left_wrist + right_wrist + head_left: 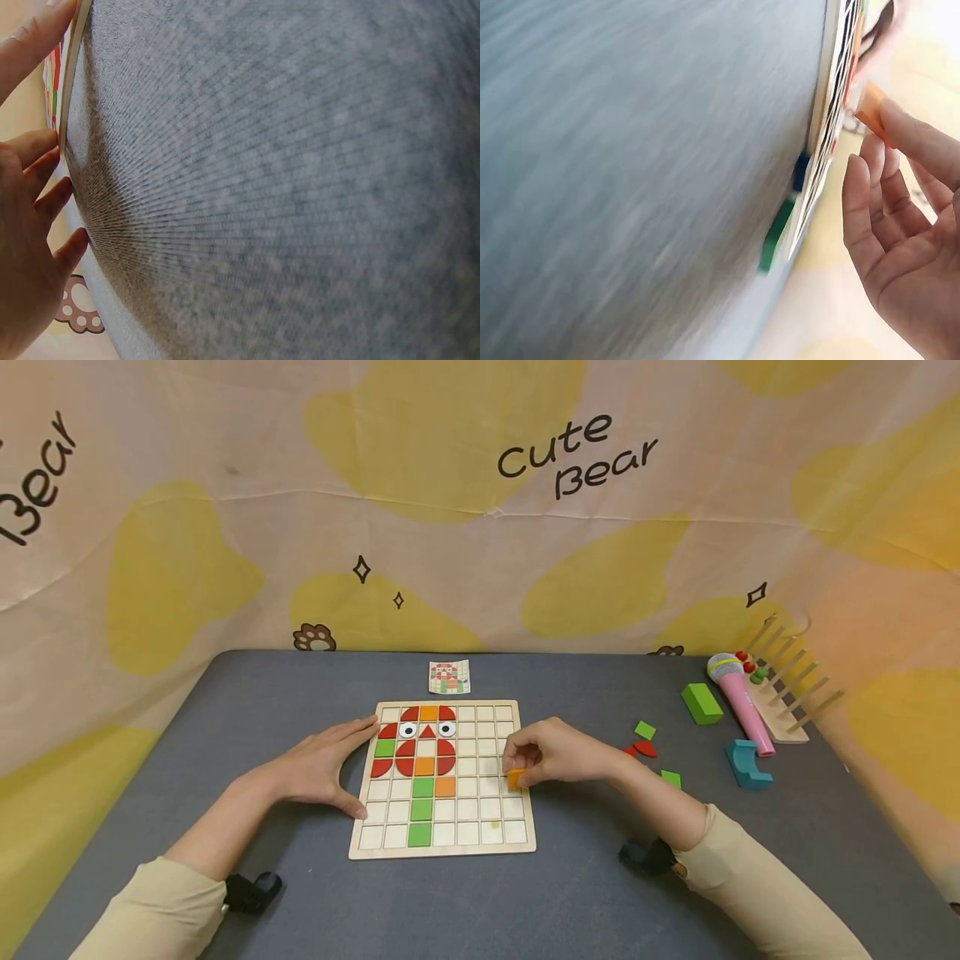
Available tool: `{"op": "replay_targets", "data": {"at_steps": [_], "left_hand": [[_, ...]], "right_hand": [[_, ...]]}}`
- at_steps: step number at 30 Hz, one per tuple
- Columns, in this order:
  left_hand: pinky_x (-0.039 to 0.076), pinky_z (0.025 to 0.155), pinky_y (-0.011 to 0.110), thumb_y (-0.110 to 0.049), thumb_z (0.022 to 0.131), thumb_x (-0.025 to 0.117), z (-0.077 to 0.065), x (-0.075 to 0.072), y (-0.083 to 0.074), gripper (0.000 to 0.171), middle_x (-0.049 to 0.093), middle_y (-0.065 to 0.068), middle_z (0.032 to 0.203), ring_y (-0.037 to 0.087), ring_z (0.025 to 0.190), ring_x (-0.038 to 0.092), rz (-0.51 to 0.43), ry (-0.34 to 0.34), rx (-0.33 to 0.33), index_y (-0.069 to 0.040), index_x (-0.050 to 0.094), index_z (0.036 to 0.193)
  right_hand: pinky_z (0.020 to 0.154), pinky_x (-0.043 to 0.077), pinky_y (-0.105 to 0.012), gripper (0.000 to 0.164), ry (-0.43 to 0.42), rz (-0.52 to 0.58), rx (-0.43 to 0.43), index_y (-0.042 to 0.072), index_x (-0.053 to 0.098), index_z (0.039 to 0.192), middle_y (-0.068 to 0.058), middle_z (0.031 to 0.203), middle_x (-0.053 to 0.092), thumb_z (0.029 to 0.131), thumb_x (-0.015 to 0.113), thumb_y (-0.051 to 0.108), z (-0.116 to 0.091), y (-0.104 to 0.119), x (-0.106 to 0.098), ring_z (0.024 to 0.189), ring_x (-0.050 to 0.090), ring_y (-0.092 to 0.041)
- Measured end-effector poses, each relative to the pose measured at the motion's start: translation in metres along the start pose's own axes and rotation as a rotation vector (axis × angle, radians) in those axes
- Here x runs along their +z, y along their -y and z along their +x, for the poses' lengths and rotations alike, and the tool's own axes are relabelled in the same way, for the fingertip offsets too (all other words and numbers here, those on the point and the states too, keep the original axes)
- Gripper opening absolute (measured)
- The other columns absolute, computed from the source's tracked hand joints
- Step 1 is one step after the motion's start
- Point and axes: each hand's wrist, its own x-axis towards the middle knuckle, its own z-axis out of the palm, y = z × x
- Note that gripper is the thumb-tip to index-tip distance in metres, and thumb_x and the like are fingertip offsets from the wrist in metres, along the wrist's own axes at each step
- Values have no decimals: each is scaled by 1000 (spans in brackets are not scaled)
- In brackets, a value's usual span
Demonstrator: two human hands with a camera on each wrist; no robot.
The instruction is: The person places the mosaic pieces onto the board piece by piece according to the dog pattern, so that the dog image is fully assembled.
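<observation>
Pinching an orange tile (515, 779) between thumb and fingers of the right hand (557, 752), at the right edge of the wooden grid board (467, 833). Touching the board's left edge with thumb and fingertips of the wide-spread left hand (317, 767).

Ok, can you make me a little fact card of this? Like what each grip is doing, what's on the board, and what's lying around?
Left grip: touching the left edge of the wooden grid board
Right grip: pinching an orange tile by the board's right side
On the board: red tiles, green tiles, more orange tiles, two eye tiles
Behind the board: picture card
Right of the board: loose green pieces, loose red pieces
Farther right: green block, teal block, pink microphone, wooden peg stand
</observation>
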Motion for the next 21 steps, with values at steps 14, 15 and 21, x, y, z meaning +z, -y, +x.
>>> {"op": "replay_targets", "data": {"at_steps": [14,15,21], "left_hand": [[31,107,74,-72,56,81,0,1,0,128,27,15,164,45,146,31,-3,-2,-5,-9,31,155],[31,107,74,-72,56,81,0,1,0,128,27,14,164,45,146,31,-4,-1,-8,-9,31,155],[31,107,74,-71,56,81,0,0,-1,128,27,15,164,46,146,32,-2,-2,-6,-9,31,155]], "right_hand": [[73,55,-18,12,38,4,-60,13,73,94,5,87,73,85,74,7,41,35,19,75,62,-1],[73,55,-18,12,43,13,-62,12,74,95,4,87,74,85,73,6,43,38,20,74,63,-1],[71,54,-17,10,52,25,-80,8,74,95,2,81,73,86,70,4,55,47,25,71,63,-1]]}}
